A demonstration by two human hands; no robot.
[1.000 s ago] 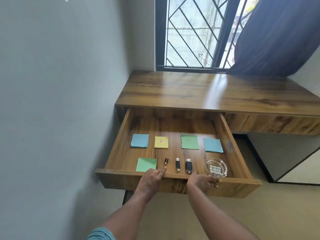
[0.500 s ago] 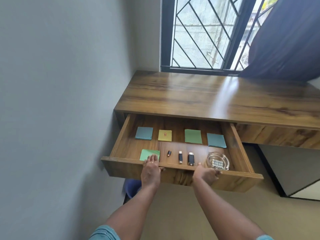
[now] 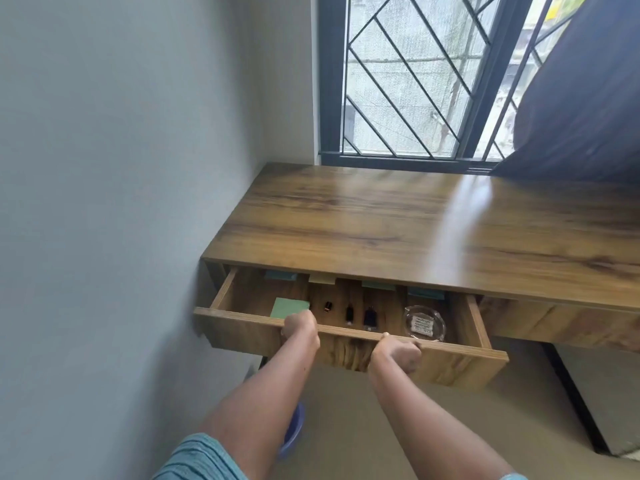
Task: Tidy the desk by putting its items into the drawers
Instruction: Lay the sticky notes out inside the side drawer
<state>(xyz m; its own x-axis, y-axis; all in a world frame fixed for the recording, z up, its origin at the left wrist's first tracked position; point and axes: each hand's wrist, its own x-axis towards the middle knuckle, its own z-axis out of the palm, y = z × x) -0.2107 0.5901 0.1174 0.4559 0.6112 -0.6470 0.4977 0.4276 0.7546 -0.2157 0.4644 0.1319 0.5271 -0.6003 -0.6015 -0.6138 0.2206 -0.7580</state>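
The half-open wooden drawer (image 3: 242, 332) juts out from under the brown wood-grain worktop (image 3: 398, 220), with the tidied items inside it. The left hand (image 3: 300, 329) has its grip curled over the drawer's front rail, just before the pale green square note pad (image 3: 290, 306). To the right lie a small black-and-copper plug (image 3: 327, 306), a slim black USB stick (image 3: 349, 314), a dark blue USB stick (image 3: 370, 318) and a round clear glass ashtray (image 3: 424, 322) holding a white strip. The right hand (image 3: 398, 353) also grips the rail, close to the ashtray.

The step looks like closing the drawer. Push evenly with both arms so it runs square. Go slowly so the glass doesn't slide, and free the fingers before the front meets the frame.
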